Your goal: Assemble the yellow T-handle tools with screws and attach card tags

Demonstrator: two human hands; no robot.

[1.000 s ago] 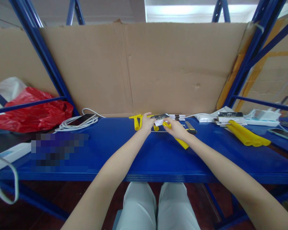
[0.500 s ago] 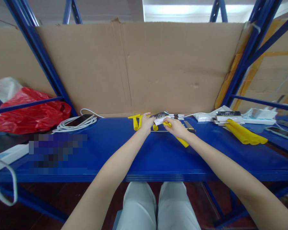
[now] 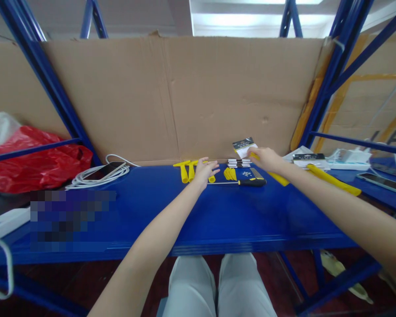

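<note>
Left hand [image 3: 205, 173]: showing wide fingers beside a black-yellow metal screwdriver [image 3: 252, 182]
Right hand [image 3: 265, 159]: past its handle, holding a black-white paper card [image 3: 244, 147] and yellow stick [image 3: 280, 179]

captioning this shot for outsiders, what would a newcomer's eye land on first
Probably the red bag at far left, bright beside the blue table. Next, the broad cardboard standing across the back. Then the yellow tube and card in the right hand, right of centre.
</note>
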